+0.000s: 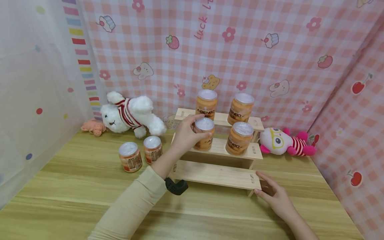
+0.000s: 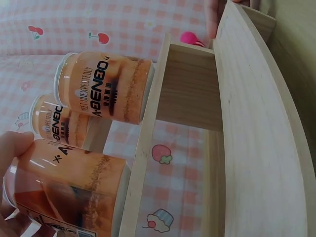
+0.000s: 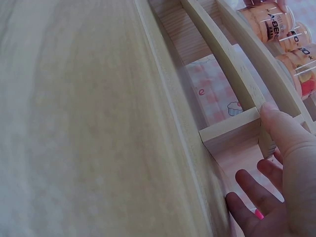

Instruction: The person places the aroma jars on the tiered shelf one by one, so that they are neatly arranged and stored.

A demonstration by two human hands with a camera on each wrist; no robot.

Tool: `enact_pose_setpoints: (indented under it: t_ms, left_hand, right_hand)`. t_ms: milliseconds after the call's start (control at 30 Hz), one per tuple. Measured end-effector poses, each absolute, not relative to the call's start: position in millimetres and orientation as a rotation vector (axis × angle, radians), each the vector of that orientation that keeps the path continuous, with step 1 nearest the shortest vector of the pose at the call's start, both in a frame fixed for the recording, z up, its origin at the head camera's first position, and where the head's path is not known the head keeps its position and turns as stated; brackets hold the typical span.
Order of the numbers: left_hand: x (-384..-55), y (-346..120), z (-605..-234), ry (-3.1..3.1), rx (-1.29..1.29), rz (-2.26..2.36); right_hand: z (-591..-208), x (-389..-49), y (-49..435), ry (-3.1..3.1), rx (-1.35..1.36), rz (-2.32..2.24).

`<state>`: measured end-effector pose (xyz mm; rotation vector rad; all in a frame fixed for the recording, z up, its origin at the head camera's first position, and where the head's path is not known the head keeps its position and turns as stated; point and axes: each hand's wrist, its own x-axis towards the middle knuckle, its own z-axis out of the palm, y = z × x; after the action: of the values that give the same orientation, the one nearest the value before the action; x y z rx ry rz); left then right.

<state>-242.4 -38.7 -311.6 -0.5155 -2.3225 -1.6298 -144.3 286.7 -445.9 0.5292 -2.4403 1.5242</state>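
A three-step wooden shelf (image 1: 214, 174) stands on the wood-patterned surface (image 1: 210, 216), and every place here is told from it. The left hand (image 1: 186, 135) pinches an orange drink can (image 2: 74, 185) at the left part of the shelf's middle step, thumb across the front and a finger round the far side near the silvery lid. The can is upright, its base at the board.

The right hand (image 1: 276, 196) is at the right end of the shelf's bottom step, pinching the board's end between thumb and forefinger; its other fingers are spread beneath, clear of the wood.

Toward the right of the shelf's middle step stands a second can (image 1: 239, 141), apart from the pinched one. The shelf's top step carries two more: a back left can (image 1: 206, 104) and a back right can (image 1: 240, 111), with a gap between them. All four have matching orange labels with dark lettering.

Left of the shelf, a pair of cans (image 1: 130, 158) stands upright on the surface. Farther back on that side lies a white stuffed toy (image 1: 132, 113) in a striped top. Just right of the shelf lies a pink plush toy (image 1: 277, 141) with yellow glasses. A pink checked cloth (image 1: 240, 60) hangs behind the shelf.
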Motion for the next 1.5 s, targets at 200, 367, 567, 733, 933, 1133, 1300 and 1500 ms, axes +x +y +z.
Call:
enact_pose_setpoints:
  t_ms: [200,367,567,733,933,1133,1300,1500]
  left_hand:
    - [-239,-43,-313,-2.34,-0.531,-1.654]
    - [-232,-54,-312,-2.32,-0.567,-1.715]
    - [-215,-74,-308,-2.326,-0.545,-1.655]
    - [-201,-91,-307,-2.287,-0.576,-1.617]
    - [-186,-114,-311,-2.294,-0.584,-1.571]
    - [-173,-138,-319,-2.325,-0.523,-1.529]
    - [-166,-159,-329,-2.381,-0.437,-1.534]
    - [-162,-188,-340,-2.389,-0.416,-1.518]
  right_hand:
    - [-447,-143,287,-2.449,0.516,1.532]
    - [-447,-144,288,-2.439,0.522,1.549]
    - [-446,-145,288,-2.446,0.525,1.538]
    - [-446,-145,288,-2.448,0.53,1.559]
    - [-445,-145,288,-2.456,0.526,1.557]
    - [-445,-144,287,-2.457,0.515,1.559]
    - [-445,-144,287,-2.449,0.527,1.561]
    - [-445,-144,287,-2.458,0.523,1.551]
